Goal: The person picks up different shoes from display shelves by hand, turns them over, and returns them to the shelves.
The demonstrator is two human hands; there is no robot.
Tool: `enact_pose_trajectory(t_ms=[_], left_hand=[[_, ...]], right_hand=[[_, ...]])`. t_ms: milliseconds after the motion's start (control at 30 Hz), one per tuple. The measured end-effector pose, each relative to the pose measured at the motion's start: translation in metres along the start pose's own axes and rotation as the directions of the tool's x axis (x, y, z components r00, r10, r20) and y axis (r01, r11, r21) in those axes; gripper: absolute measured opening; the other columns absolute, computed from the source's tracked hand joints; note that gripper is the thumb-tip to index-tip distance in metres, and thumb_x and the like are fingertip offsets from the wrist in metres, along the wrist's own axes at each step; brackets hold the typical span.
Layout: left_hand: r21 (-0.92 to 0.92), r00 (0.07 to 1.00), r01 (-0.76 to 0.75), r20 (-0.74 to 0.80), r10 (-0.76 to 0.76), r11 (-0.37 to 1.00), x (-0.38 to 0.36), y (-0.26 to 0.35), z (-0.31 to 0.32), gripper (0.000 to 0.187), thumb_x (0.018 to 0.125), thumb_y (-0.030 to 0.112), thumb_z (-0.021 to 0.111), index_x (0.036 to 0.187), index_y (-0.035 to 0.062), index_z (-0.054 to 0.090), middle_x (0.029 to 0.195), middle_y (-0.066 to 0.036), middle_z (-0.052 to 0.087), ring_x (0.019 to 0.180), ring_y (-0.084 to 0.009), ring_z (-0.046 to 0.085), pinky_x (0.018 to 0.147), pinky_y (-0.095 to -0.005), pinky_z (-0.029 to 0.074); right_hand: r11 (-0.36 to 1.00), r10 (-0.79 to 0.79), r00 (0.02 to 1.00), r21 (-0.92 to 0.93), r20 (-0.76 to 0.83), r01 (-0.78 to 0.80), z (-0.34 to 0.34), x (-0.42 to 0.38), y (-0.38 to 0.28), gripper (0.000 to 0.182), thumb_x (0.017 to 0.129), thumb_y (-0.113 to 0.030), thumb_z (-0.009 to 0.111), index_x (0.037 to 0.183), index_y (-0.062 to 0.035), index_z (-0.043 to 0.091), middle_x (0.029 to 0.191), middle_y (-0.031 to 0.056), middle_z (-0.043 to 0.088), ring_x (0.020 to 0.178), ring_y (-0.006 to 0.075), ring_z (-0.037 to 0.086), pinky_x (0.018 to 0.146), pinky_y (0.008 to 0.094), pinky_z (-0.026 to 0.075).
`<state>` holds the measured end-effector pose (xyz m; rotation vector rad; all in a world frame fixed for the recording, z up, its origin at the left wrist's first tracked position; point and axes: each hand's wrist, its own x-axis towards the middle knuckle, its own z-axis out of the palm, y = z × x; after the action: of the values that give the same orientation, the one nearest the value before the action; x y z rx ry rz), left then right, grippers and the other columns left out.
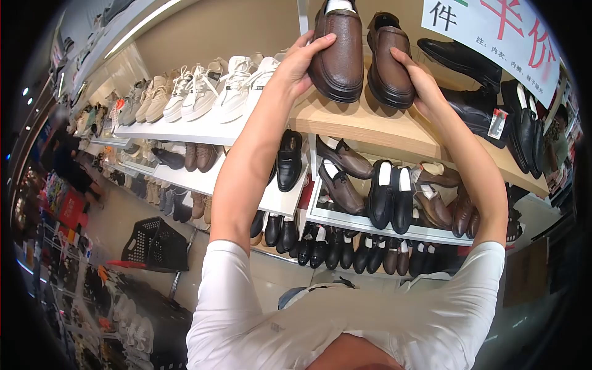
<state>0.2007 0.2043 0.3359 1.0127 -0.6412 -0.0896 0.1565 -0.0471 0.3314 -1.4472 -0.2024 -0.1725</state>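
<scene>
Two brown leather loafers with black soles are held side by side at the wooden shelf [370,126], toes toward me. My left hand [300,61] grips the left brown loafer [338,55] from its outer side, thumb across the upper. Around the outer side of the right brown loafer [390,65] closes my right hand [419,79], thumb on its upper. White paper shows in the opening of the left loafer. The fingers beneath and behind both shoes are hidden.
White sneakers [233,86] line the shelf to the left. Black shoes [523,123] and a hanging sign [493,37] are at right. Lower shelves hold black loafers [382,197] and several brown ones. A black basket [154,243] stands in the aisle, where a person [71,160] is visible.
</scene>
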Motion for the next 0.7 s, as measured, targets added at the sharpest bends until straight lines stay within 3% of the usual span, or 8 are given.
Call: enact_pose_trajectory(t_ms=[167,367,400,433,500,533,633,700], left_hand=[[-0.006,0.99,0.135,-0.038,-0.135,0.991,0.019,-0.024,-0.001,0.064,0.087,0.018,0.07,0.138,-0.0024,0.037,0.128,-0.016,0.054,0.114,-0.0241,0.059,0.095,-0.0403,0.052],[0.021,0.964,0.245,0.102,-0.245,0.969,0.015,-0.035,-0.026,0.044,0.091,0.028,0.064,0.122,-0.0015,0.054,0.118,-0.014,0.061,0.108,-0.0203,0.061,0.094,-0.0338,0.051],[0.117,0.974,0.207,0.065,-0.216,0.971,0.018,-0.039,-0.024,0.048,0.092,0.03,0.062,0.124,-0.0037,0.051,0.121,-0.016,0.058,0.11,-0.0203,0.06,0.095,-0.0346,0.05],[0.252,0.986,0.162,-0.01,-0.165,0.954,0.022,-0.047,-0.026,0.086,0.08,0.048,0.07,0.135,-0.0104,0.038,0.132,-0.028,0.047,0.116,-0.0317,0.055,0.103,-0.038,0.043],[0.742,0.996,0.056,-0.089,0.015,0.668,0.024,-0.054,-0.028,0.113,0.065,0.062,0.077,0.137,-0.0132,0.034,0.135,-0.034,0.037,0.126,-0.0385,0.045,0.107,-0.0412,0.038],[0.766,0.993,-0.113,0.101,0.056,0.633,0.028,-0.059,-0.031,0.122,0.057,0.068,0.078,0.136,-0.0137,0.034,0.135,-0.033,0.036,0.132,-0.0411,0.037,0.109,-0.042,0.036],[0.74,0.998,-0.051,0.059,0.01,0.67,0.029,-0.061,-0.034,0.121,0.058,0.068,0.077,0.138,-0.0118,0.033,0.133,-0.031,0.039,0.131,-0.0417,0.037,0.109,-0.0422,0.036],[0.738,0.997,-0.069,0.068,0.028,0.671,0.022,-0.055,-0.029,0.116,0.061,0.068,0.076,0.136,-0.0115,0.037,0.132,-0.031,0.04,0.129,-0.0413,0.04,0.108,-0.0419,0.036]], right_hand=[[0.987,0.008,0.999,-0.162,-0.046,-0.015,0.009,0.012,0.011,0.077,0.083,-0.045,0.069,0.131,0.0095,0.045,0.12,0.0228,0.059,0.106,0.027,0.062,0.093,0.0348,0.049],[0.647,-0.223,0.965,-0.761,-0.138,0.04,0.001,0.02,0.021,0.083,0.084,-0.059,0.059,0.129,0.0102,0.049,0.117,0.028,0.061,0.109,0.033,0.062,0.095,0.0385,0.045],[0.576,-0.285,0.947,-0.816,-0.146,0.048,0.013,0.011,0.015,0.078,0.086,-0.057,0.059,0.124,0.0105,0.051,0.111,0.03,0.062,0.109,0.037,0.061,0.094,0.0404,0.045],[0.577,-0.277,0.951,-0.816,-0.14,0.048,0.014,0.011,0.019,0.078,0.086,-0.057,0.059,0.124,0.0105,0.051,0.111,0.03,0.062,0.109,0.037,0.061,0.094,0.0404,0.045],[0.227,-0.513,0.853,-0.943,0.096,0.242,0.014,0.014,0.023,0.073,0.088,-0.053,0.058,0.122,0.0108,0.05,0.109,0.0315,0.062,0.106,0.0401,0.062,0.093,0.0426,0.046],[0.2,-0.546,0.828,-0.939,0.13,0.279,0.014,0.013,0.026,0.071,0.087,-0.051,0.06,0.122,0.0095,0.05,0.108,0.0308,0.062,0.102,0.0416,0.062,0.092,0.0439,0.046],[0.386,-0.422,0.906,-0.908,-0.015,0.165,0.025,0.003,0.018,0.075,0.086,-0.052,0.062,0.127,0.0096,0.047,0.107,0.0306,0.062,0.106,0.0441,0.059,0.096,0.0458,0.042],[0.264,-0.472,0.881,-0.957,-0.023,0.117,0.025,0.001,0.02,0.076,0.087,-0.05,0.062,0.13,0.009,0.045,0.114,0.03,0.059,0.112,0.0439,0.055,0.1,0.0461,0.039]])
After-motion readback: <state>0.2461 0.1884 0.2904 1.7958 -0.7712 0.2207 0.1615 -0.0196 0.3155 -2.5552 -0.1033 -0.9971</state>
